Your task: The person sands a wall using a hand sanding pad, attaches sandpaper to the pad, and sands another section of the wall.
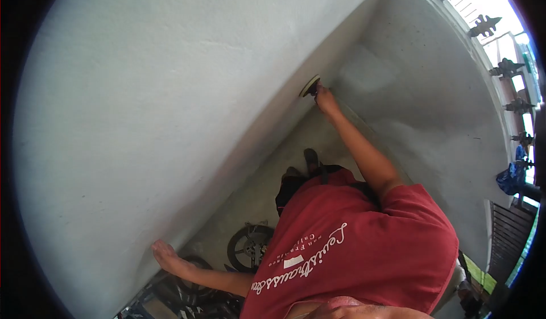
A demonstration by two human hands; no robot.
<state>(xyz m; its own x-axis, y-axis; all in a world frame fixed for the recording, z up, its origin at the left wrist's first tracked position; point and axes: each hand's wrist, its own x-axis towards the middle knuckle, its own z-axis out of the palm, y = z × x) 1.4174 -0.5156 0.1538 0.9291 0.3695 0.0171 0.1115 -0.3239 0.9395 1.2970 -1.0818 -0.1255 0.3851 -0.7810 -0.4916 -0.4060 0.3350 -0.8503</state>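
Note:
My right hand (pixel 325 100) grips the back of a dark tool with a pale flat pad (pixel 310 85), whose face lies against the grey wall (pixel 170 91) near the inner corner. At the lower left, my left hand (pixel 165 255) rests with its fingers on the same wall and holds nothing. Both arms are spread wide apart on either side of my red shirt (pixel 358 245) with white lettering.
A second grey wall (pixel 432 91) meets the first at the right, topped by dark metal spikes (pixel 485 26). A blue plastic bag (pixel 512 177) hangs at the right edge. Wheels (pixel 250 248) stand at the lower left, and my feet (pixel 310 158) are on the grey floor (pixel 250 199).

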